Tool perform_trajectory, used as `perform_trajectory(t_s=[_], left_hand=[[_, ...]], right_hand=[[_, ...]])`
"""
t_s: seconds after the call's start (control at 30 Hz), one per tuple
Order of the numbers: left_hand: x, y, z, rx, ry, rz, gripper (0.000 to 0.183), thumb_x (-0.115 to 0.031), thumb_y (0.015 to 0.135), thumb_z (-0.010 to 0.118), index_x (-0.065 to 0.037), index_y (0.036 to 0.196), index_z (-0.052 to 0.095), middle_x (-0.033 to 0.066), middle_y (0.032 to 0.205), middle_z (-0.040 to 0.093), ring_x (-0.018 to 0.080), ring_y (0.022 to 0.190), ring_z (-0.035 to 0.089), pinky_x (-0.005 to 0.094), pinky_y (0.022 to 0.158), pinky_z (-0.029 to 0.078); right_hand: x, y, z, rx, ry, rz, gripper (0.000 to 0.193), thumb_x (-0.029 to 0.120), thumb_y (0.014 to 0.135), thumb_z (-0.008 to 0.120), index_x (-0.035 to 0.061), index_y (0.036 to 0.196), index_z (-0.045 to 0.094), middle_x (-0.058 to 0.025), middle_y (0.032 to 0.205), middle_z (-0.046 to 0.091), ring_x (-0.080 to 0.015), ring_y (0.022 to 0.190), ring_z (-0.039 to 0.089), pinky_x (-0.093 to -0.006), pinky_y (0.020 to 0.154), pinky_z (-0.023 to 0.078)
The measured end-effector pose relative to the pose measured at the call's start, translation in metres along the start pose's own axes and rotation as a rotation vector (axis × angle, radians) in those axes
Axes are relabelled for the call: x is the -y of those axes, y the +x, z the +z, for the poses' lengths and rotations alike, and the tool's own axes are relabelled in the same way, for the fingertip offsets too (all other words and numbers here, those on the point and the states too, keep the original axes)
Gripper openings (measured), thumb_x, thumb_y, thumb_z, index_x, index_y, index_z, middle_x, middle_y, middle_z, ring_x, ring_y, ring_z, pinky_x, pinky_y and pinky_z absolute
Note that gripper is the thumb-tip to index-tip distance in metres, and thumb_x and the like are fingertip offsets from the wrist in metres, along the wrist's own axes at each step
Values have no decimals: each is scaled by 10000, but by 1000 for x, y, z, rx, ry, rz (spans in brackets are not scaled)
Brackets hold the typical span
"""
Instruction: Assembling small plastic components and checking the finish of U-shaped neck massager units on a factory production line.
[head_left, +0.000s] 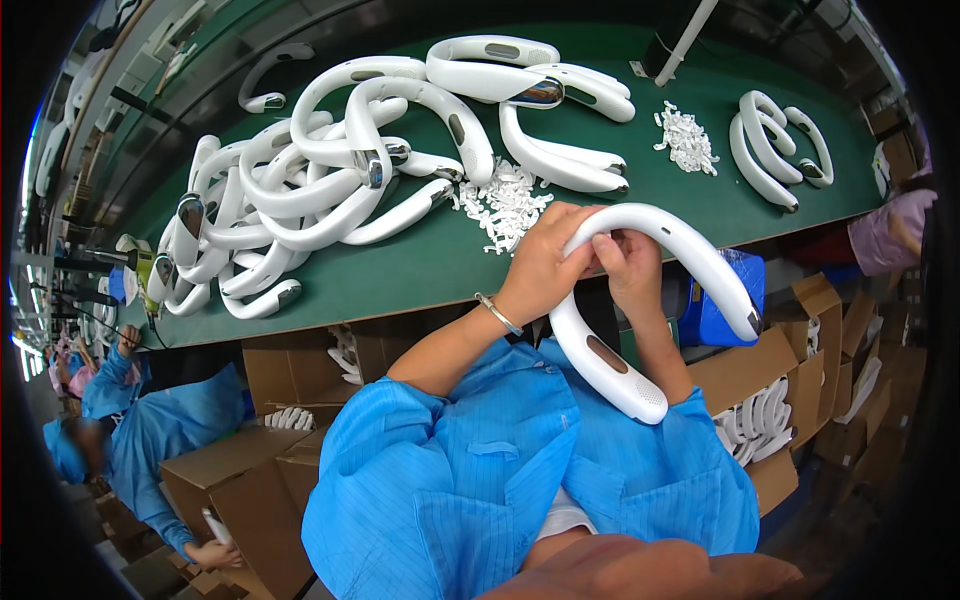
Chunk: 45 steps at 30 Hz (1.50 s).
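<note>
Up in front of my chest, just off the table's near edge, I hold a white U-shaped neckband device (704, 262) by its bend. One of its arms points down toward my sleeve, showing a dark oval window and a patch of tiny holes; the other ends in a shiny dark tip. My left hand (543, 262), a bracelet at its wrist, is closed round the left side of the bend. Thumb raised against the inner side, my right hand (632, 268) grips close beside it. Fingertips behind the device are hidden. Nearby lies a pile of small white plastic parts (503, 208).
A tangled heap of similar neckbands (300, 205) covers the left of the green table (400, 295). Farther right are another small-parts pile (686, 140) and several neckbands (765, 150). Below stand a blue bin (738, 285) and cardboard boxes (740, 372). A co-worker (180, 430) bends at lower left.
</note>
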<state>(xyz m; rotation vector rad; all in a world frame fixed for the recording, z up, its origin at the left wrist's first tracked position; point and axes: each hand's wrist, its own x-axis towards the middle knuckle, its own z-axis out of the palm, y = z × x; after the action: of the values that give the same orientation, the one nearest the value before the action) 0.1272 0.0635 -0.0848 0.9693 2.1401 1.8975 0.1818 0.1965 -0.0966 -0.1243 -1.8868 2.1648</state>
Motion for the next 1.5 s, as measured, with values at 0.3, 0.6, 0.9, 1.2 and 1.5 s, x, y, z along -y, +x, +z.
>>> perform_trajectory(t_s=[0.3, 0.6, 0.9, 1.2, 1.5], left_hand=[[21, -2, 13, -80, 9, -29, 330, -52, 794, 588, 2, 1119, 606, 120, 963, 596, 231, 878, 582, 305, 763, 464], [30, -1, 15, -84, 1, -44, 289, -44, 806, 585, 5, 1090, 611, 104, 942, 596, 206, 853, 585, 298, 759, 468], [34, 2, 22, -3, -704, -562, 245, -94, 896, 560, 31, 1107, 570, 72, 854, 628, 114, 659, 601, 227, 570, 517], [35, -1, 19, -11, -741, -624, 208, -91, 919, 514, 39, 1076, 557, 118, 851, 635, 159, 679, 644, 262, 530, 547], [32, -6, 10, -94, -756, -577, 233, -114, 912, 545, 46, 1080, 552, 136, 835, 649, 170, 648, 657, 252, 513, 547]], right_hand=[[-13, -3, 12, -147, 37, 25, 210, 46, 888, 514, -67, 1064, 526, -99, 915, 606, -121, 737, 608, -233, 589, 536], [-27, -5, 5, -168, -82, -21, 178, 24, 907, 466, -71, 1048, 519, -101, 835, 614, -125, 670, 620, -236, 575, 528], [-27, -5, 7, -398, -313, -174, 170, -29, 866, 535, -56, 1034, 538, -94, 814, 641, -98, 605, 613, -221, 526, 514], [-8, 8, -12, -177, 38, -68, 184, -4, 868, 562, -66, 1031, 619, -120, 835, 654, -122, 671, 619, -222, 596, 514], [-13, 3, -21, -178, 211, -23, 228, -30, 847, 560, -72, 1065, 608, -173, 899, 651, -168, 711, 642, -250, 625, 539]])
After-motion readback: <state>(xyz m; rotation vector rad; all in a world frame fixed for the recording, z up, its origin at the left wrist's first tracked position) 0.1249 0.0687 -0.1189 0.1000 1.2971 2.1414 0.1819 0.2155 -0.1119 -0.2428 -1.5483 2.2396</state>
